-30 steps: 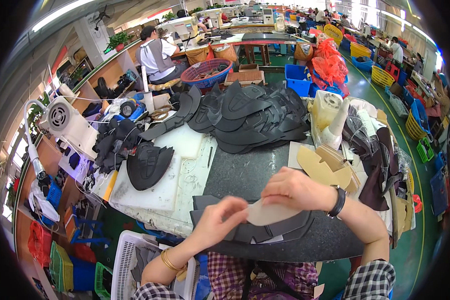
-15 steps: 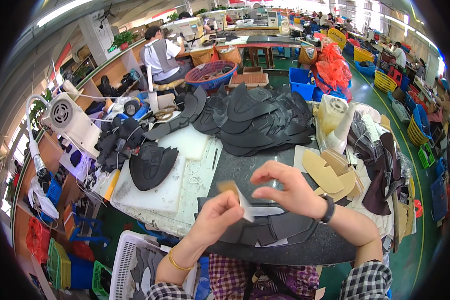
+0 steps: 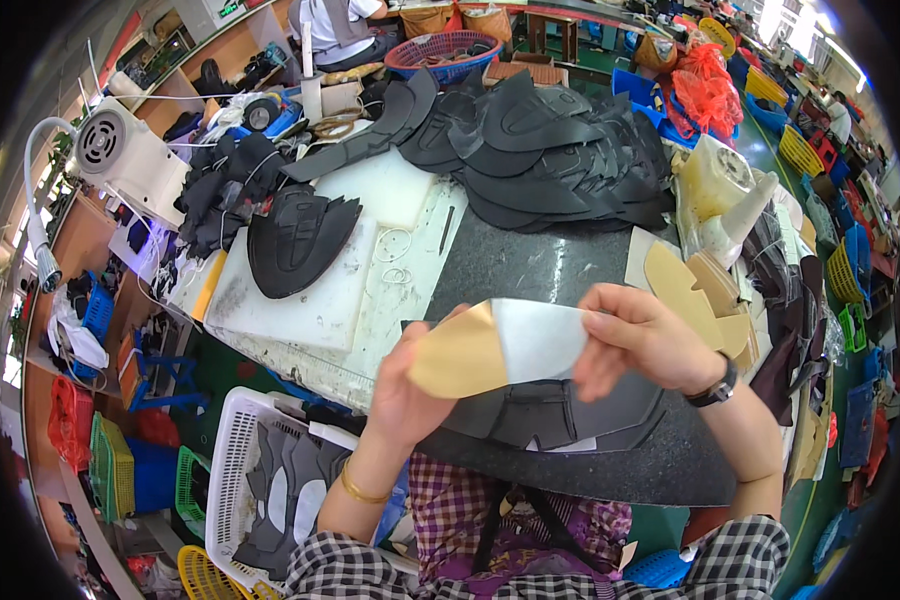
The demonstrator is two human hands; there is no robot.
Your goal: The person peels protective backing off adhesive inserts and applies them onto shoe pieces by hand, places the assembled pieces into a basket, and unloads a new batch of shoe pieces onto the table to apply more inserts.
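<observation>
Between my hands, above the dark work surface, is a long rounded sheet piece (image 3: 540, 338), tan at its left half and white at its right half. My left hand (image 3: 395, 390) is closed on the tan end, with its fingers partly hidden behind. The white end is pinched between thumb and fingers of my right hand (image 3: 655, 338). Just below lie black flat shoe-upper pieces (image 3: 530, 410), partly covered by the sheet and my hands. Tan rounded sheet pieces (image 3: 678, 285) rest in a pile to the right of my right hand.
Black shoe-upper pieces (image 3: 560, 150) are heaped at the back. A single black upper (image 3: 300, 245) sits on a white board (image 3: 240, 320) to the left. A white basket (image 3: 225, 470) with grey pieces stands below left. A pale machine (image 3: 715, 175) is at the right.
My right hand has come from an open pose to grip the sheet's white end. The sheet, blurred and edge-on before, now lies broadside in view. The view has tilted downward.
</observation>
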